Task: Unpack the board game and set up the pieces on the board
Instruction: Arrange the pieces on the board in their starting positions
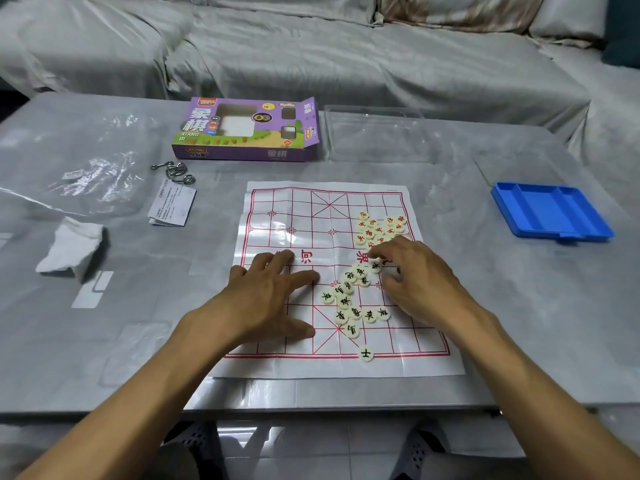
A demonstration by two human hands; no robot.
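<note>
A white paper board (277, 209) with a red grid lies flat on the table. Several cream discs with red characters (377, 228) cluster at its right middle. A loose heap of discs with black characters (349, 299) lies lower down, and one black-marked disc (366, 353) sits alone on the near red border. My left hand (273, 299) rests flat on the board's left half with fingers spread. My right hand (415, 275) hovers over the heap, its curled fingertips pinching a black-marked disc (375, 266).
The purple game box (249, 129) lies open behind the board, with a clear plastic lid (374, 133) beside it. A blue tray (550, 211) sits at the right. Left are a leaflet (172, 206), metal puzzle rings (173, 171), plastic wrap (86, 168) and a crumpled tissue (71, 249).
</note>
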